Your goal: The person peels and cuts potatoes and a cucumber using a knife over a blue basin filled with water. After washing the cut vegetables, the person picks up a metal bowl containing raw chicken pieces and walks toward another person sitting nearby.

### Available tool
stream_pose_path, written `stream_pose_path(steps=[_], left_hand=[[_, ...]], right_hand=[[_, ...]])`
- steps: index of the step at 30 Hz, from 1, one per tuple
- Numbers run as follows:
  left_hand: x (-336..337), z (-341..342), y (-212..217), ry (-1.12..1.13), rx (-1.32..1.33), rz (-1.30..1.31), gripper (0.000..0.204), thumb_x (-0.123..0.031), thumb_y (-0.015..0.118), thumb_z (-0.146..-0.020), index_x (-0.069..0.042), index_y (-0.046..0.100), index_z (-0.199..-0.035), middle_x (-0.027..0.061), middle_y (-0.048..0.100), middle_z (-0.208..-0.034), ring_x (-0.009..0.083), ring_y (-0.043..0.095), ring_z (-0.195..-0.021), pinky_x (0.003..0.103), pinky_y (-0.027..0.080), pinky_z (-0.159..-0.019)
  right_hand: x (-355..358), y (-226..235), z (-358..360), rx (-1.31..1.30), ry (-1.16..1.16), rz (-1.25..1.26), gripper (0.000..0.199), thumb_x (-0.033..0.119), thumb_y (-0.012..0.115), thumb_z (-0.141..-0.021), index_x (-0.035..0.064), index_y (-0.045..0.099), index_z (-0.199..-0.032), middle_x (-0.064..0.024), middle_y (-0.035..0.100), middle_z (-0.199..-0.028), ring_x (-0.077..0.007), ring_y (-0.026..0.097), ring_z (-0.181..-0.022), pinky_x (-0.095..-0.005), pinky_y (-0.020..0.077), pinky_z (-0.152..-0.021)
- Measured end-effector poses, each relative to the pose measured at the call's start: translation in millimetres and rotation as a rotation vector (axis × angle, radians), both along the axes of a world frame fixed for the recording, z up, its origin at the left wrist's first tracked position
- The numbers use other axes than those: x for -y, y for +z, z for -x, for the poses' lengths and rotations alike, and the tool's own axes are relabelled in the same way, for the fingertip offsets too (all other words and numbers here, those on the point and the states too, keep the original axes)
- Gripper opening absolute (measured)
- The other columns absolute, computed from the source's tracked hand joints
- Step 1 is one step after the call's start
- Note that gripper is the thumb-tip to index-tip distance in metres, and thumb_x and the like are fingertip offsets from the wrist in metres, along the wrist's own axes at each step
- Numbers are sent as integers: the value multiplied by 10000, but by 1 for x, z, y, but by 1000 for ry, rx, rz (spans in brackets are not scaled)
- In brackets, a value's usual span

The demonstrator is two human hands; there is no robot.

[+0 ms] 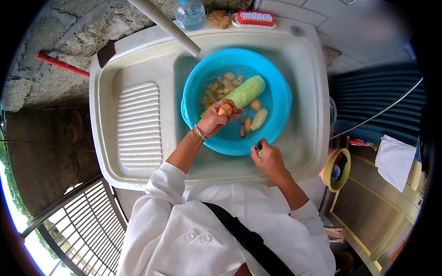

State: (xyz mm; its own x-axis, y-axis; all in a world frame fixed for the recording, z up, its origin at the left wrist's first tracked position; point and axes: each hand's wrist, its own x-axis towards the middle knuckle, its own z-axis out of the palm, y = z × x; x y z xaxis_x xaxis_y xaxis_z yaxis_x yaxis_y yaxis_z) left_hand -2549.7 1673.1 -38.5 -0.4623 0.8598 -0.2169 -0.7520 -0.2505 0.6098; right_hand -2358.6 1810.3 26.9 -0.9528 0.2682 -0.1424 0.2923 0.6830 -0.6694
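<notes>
A round blue basin (284, 99) of water stands in the sink. Over its near left part, my left hand (212, 121) is closed on a small yellowish vegetable piece (225, 109), whose kind I cannot tell. My right hand (272, 162) grips a small knife (252, 140) at the basin's near rim, its thin blade pointing over the water. Behind my left hand lies a long pale-green peeled gourd (249, 91). Cut pale chunks (229, 84) sit in the water beside it. Right of my left hand are a pale oblong vegetable (260, 118) and a rounder tan one (255, 105).
The cream sink (108, 138) has a ribbed drainboard (140, 126) at left. A grey corrugated hose (165, 25) hangs over its back edge. Behind stand a bottle of blue liquid (190, 16), a brown scrubber (218, 20) and a red brush (255, 18). A yellow-rimmed bucket (348, 177) is at right.
</notes>
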Motion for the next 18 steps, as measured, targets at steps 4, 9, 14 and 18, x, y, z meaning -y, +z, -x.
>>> stream_pose_path(steps=[4,9,14,18], left_hand=[[-12,-16,-4,188,-16,149,538,116,548,-713,-40,438,-1216,80,546,-1139,261,489,-1188,329,409,-977],[-12,-17,-4,266,89,58,645,114,490,-747,-8,314,-1355,112,452,-1304,265,434,-1243,312,400,-970],[-6,-14,3,290,249,-104,607,28,522,-836,-50,290,-1392,100,442,-1317,251,452,-1219,313,414,-961],[-1,-7,-15,376,184,101,505,-376,425,-931,-24,378,-1291,125,433,-1307,265,426,-1235,382,386,-1026]], right_hand=[[0,-6,13,-8,27,-205,223,175,625,-823,-4,496,-795,-166,597,-635,-319,602,-548,-377,479,-473],[5,-14,23,33,-67,-150,222,172,612,-831,-11,490,-801,-190,597,-635,-340,606,-570,-398,477,-482],[-7,-18,31,37,-169,-11,211,167,612,-837,-23,521,-843,-193,603,-660,-359,606,-597,-399,472,-533],[1,-4,26,1,-136,87,217,186,601,-842,-15,520,-852,-185,602,-652,-362,602,-597,-410,471,-536]])
